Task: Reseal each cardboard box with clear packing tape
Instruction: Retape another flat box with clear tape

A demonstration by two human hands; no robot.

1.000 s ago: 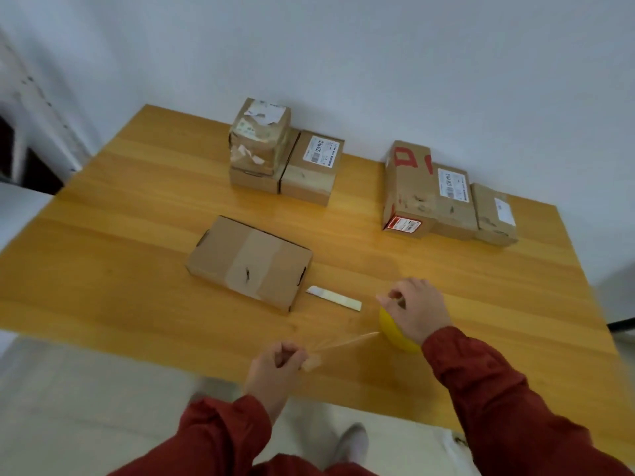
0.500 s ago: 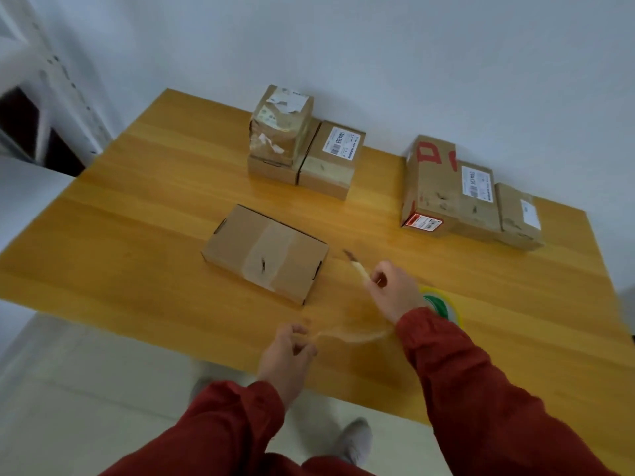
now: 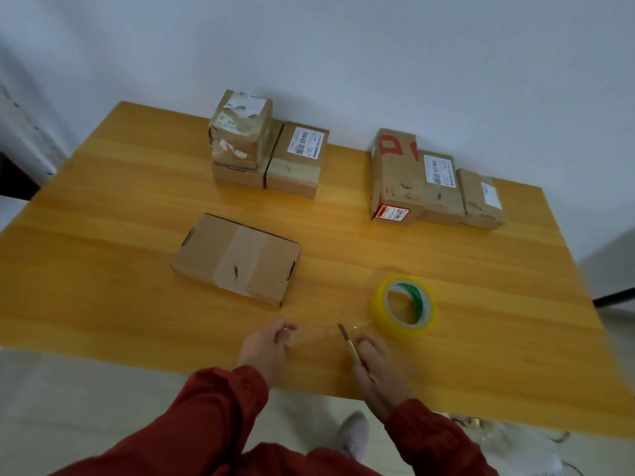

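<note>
Tape roll [image 3: 403, 305] stands on wooden table [image 3: 103, 201], right of the flat cardboard box [image 3: 237, 259]. Clear strip [image 3: 319, 333] runs from roll to left hand [image 3: 271, 341], which pinches its end. Right hand [image 3: 378, 367] grips a small cutter [image 3: 347, 342], blade tip at the strip.

Soft, even light fell from overhead, dimming toward the wall's [image 3: 343, 46] upper corners. The boxes [image 3: 398, 173] threw faint, blurry shadows. A pale sheen lay on the surface [image 3: 103, 269] beside the tape roll [image 3: 403, 305]. Wide-angle distortion bowed the surface's edges, and its near right corner was smeared. The left hand [image 3: 266, 345], right hand [image 3: 378, 369] and knife [image 3: 347, 340] were slightly motion-blurred. The tape strip [image 3: 319, 333] showed only as a faint glint.
</note>
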